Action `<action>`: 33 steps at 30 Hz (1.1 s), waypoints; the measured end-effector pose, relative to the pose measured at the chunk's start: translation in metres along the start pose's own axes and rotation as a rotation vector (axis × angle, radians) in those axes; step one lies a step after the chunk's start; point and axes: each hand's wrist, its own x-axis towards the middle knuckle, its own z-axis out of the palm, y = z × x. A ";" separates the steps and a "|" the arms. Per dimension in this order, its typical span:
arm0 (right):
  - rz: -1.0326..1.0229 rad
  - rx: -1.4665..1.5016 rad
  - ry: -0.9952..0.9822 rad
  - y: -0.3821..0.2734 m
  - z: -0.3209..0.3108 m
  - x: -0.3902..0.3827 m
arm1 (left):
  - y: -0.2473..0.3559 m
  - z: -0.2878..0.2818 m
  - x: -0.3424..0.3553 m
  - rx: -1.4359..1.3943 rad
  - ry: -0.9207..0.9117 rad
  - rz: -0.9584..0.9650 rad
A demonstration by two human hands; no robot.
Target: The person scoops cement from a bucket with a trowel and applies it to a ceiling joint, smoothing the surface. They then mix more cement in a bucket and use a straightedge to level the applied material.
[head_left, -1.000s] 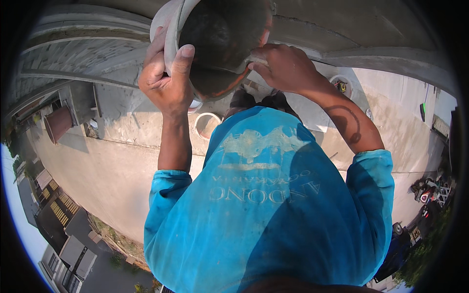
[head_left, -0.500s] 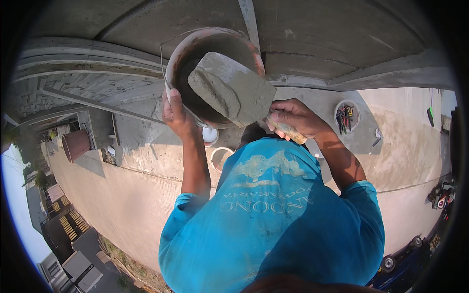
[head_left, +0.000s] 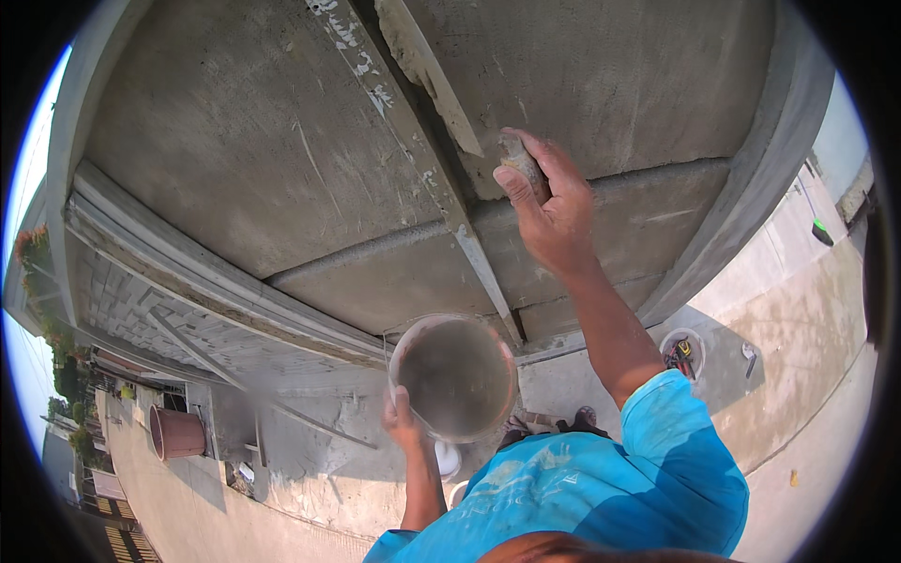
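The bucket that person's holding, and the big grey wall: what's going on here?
Someone in a blue shirt holds a bucket by its side with the left hand. The right hand is raised in front of the grey wall, closed around the worn handle of a tool. Whether that tool touches the wall, I can't tell. The bucket looks grey inside, but blurred. Off to the right, a pale tub of tools stands on the ground.

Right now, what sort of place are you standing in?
Probably an outdoor building site: there is a rough grey wall, a bucket in the person's left hand, and a tool bucket standing on the ground.
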 end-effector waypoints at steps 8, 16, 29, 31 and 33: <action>-0.130 -0.121 0.158 -0.009 0.038 0.040 | 0.009 -0.003 0.000 0.002 0.016 -0.016; -0.199 -0.202 0.210 -0.016 0.053 0.047 | 0.004 -0.013 0.006 -0.035 -0.026 -0.019; -0.080 0.011 -0.034 -0.020 0.011 0.019 | 0.020 0.004 0.004 0.020 -0.045 -0.006; 0.070 0.122 -0.197 -0.025 -0.018 -0.013 | 0.017 0.001 0.005 0.002 0.021 0.039; 0.251 0.103 -0.359 -0.029 -0.060 -0.045 | 0.018 0.004 0.009 -0.102 -0.026 0.002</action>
